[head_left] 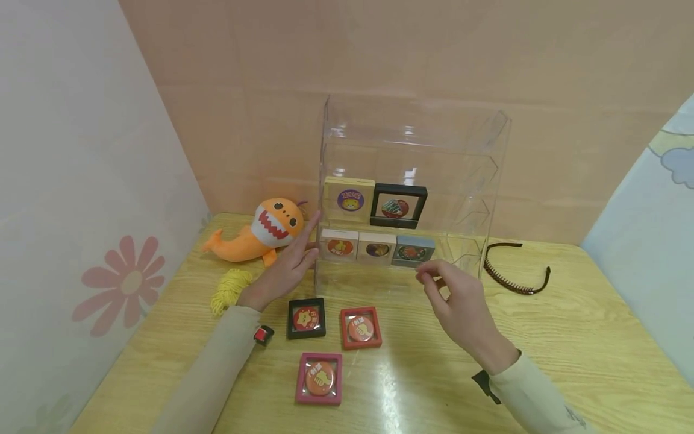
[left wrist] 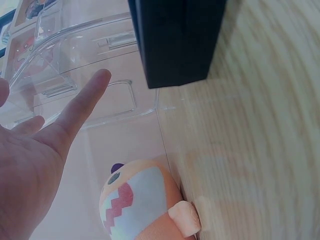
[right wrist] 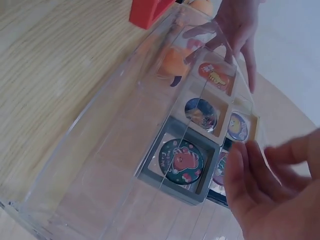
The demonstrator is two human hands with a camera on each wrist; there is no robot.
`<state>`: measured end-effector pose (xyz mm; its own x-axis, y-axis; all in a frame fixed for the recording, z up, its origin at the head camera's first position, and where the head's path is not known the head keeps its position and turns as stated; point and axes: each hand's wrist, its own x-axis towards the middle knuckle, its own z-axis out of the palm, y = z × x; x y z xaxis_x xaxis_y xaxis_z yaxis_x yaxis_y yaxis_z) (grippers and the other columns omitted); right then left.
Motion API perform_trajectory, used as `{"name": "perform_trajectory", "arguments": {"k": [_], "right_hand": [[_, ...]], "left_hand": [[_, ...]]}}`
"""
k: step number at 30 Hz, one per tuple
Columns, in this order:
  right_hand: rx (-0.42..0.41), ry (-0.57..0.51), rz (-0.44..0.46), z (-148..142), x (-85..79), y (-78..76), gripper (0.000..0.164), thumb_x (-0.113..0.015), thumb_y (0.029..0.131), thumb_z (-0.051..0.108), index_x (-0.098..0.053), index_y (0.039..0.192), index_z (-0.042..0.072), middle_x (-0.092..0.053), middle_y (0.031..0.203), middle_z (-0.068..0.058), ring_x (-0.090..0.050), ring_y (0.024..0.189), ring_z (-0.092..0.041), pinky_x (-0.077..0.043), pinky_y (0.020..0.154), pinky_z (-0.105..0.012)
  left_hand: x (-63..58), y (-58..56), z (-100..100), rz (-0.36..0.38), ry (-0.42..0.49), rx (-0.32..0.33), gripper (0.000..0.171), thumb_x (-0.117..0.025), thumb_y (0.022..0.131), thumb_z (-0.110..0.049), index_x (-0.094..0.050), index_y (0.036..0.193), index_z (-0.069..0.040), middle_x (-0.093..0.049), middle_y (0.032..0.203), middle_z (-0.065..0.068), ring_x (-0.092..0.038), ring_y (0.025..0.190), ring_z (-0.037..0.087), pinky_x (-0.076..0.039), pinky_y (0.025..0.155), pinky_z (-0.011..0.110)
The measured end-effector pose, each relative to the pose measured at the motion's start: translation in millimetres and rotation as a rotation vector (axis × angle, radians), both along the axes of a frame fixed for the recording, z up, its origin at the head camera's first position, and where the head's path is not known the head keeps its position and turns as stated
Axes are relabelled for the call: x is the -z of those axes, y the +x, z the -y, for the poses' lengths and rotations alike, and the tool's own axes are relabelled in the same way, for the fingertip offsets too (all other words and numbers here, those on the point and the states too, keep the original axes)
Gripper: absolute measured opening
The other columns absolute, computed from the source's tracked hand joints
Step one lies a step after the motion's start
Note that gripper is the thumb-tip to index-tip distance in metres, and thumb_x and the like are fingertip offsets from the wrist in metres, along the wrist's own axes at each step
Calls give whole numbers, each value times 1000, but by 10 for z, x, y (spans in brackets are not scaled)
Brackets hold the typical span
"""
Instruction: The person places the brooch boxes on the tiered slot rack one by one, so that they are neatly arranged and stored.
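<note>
A clear acrylic display rack (head_left: 412, 163) stands on the table. On its upper occupied tier are a yellow framed badge (head_left: 349, 201) and a black framed badge (head_left: 398, 206). The tier below carries a white framed badge (head_left: 339, 245), a cream one (head_left: 376, 249) and a grey one (head_left: 413, 251), side by side. My left hand (head_left: 284, 271), fingers stretched out, is against the rack's left side. Loosely bent and holding nothing, the fingers of my right hand (head_left: 461, 301) hover in front of the grey frame; in the right wrist view a gap separates them from this grey frame (right wrist: 180, 160).
Three framed badges lie on the table in front: black (head_left: 306, 318), red (head_left: 361, 328) and pink (head_left: 320, 378). Left of the rack sit an orange plush shark (head_left: 265, 229) and a yellow yarn bundle (head_left: 230, 290). A dark headband (head_left: 512, 283) lies to the right.
</note>
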<state>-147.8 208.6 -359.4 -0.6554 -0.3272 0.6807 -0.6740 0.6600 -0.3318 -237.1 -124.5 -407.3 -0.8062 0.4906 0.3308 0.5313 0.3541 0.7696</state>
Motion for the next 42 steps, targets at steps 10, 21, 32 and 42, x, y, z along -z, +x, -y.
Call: {"name": "perform_trajectory", "arguments": {"k": [10,21,32,42], "right_hand": [[-204,321,576,75,151,57,31,-70,98,19,-63,126,8,-67,111,-2,-60,90,-10,-55,71,-29],[-189,461,716,185,420,-7,80,-80,86,35,-44,149,3,-62,115,-4,-54,78,-9,-52,67,-29],[-181,508,713,278,514,-105,87,-85,80,47,-48,146,5,-61,108,0,-60,93,-14,-56,80,-37],[-191,470,688,295,556,-108,77,-86,79,44,-54,137,4,-62,108,1,-62,98,-16,-56,87,-39]], "left_hand": [[-4,5,6,5,14,7,67,-37,112,-23,4,162,-42,-1,169,-8,-45,136,38,-56,94,42],[-3,0,6,-11,21,13,68,-37,112,-22,4,162,-42,-1,169,-9,-46,135,40,-57,92,43],[1,-32,3,-39,8,18,69,-38,112,-21,5,162,-39,0,169,-8,-46,135,39,-57,91,42],[-4,-18,2,-18,17,20,69,-37,112,-21,6,162,-41,1,169,-9,-45,136,40,-57,91,41]]}}
